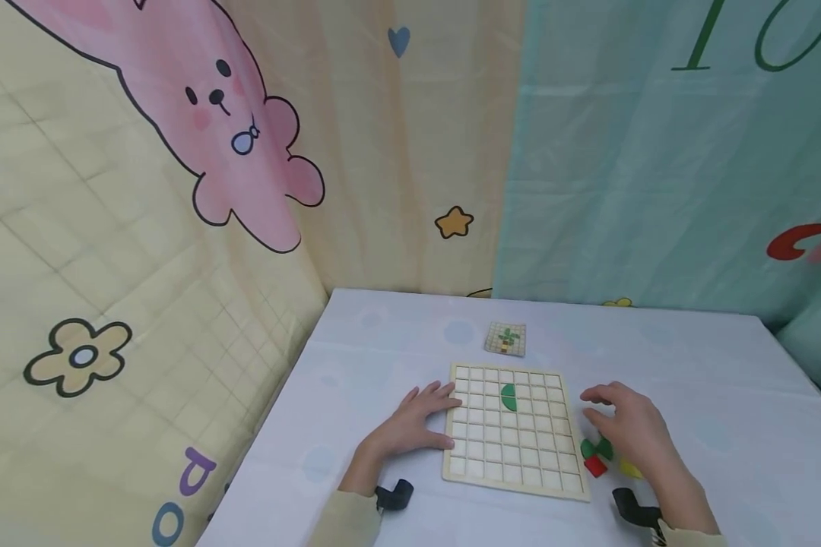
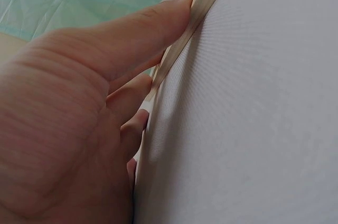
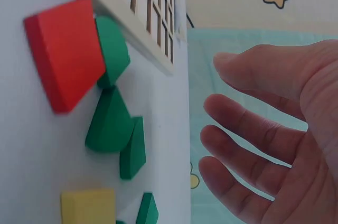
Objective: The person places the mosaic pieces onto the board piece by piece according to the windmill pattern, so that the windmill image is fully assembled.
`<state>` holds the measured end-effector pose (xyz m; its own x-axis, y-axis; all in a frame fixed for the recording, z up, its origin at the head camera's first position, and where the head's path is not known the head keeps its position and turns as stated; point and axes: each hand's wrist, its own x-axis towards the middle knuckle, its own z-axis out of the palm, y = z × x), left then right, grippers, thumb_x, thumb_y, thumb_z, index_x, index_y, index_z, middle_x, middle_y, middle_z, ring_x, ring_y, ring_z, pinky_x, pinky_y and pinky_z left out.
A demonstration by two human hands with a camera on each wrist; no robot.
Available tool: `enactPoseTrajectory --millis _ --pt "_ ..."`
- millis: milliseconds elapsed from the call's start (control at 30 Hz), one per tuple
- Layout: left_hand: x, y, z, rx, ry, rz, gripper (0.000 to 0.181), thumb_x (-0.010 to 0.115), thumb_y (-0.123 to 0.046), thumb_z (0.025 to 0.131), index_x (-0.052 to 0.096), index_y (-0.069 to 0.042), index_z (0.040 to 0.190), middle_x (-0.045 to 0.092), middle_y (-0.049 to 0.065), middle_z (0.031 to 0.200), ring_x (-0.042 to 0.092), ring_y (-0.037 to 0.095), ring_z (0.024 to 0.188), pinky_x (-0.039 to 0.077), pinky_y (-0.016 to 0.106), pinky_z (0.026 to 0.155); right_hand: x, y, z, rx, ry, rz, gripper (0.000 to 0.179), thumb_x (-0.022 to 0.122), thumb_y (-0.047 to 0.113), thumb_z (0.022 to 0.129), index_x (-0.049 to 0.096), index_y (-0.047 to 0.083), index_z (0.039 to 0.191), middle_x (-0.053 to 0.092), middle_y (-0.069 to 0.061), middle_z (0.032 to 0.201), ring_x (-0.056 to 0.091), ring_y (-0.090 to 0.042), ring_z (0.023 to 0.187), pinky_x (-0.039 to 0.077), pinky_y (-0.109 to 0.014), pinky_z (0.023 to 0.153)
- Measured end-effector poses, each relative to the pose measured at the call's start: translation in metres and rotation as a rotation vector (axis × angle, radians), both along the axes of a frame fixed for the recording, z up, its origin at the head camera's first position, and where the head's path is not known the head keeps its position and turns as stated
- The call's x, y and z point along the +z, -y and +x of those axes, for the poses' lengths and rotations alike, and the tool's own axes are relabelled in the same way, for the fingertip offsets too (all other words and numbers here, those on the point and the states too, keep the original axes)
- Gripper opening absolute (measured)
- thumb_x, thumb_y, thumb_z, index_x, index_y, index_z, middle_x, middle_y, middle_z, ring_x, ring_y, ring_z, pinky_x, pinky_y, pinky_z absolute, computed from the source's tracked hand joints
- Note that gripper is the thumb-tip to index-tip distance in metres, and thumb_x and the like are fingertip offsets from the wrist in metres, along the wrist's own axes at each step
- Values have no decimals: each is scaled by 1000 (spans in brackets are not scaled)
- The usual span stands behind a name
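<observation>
White-covered desk (image 1: 383, 334), middle: grid board (image 1: 513, 439), mostly bare. Looks early. Left hand (image 1: 417, 420) spread, fingertips at board's left edge, gripping nothing. Right hand (image 1: 632, 427) empty, fingers half-bent, off right edge. Card (image 1: 505, 339) beyond far edge. Red block (image 3: 66, 57), yellow block (image 3: 90, 208), green blocks (image 3: 110, 123) unplaced near right edge; two green pieces (image 1: 509, 403) seated.

The teal curtain (image 1: 616, 167) shows a cut-off "10…" (image 1: 705, 38) and red "C" (image 1: 776, 247), the cream curtain (image 1: 137, 273) "P" (image 1: 198, 471) and "O" (image 1: 157, 526)
</observation>
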<state>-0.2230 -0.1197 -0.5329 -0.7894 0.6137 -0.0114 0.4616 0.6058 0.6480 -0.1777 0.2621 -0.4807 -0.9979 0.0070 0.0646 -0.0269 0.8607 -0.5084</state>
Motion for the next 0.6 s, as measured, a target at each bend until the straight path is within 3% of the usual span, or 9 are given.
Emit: enactPoseTrajectory --millis 300,600 --pt "-1 -5 0 8 -9 -19 72 79 -48 83 53 -30 147 26 -8 164 12 19 153 4 50 123 -1 -32 -1 -24 70 19 32 78 19 88 72 6 117 65 -19 117 58 -40 105 51 -60 85" --pt "-1 -3 -2 2 -9 -10 73 79 -49 83 53 -29 148 27 -6 164 13 22 153 4 52 123 -18 -42 -2 -53 82 -3 33 79 17 87 71 6 116 65 -19 115 58 -39 104 51 -60 86"
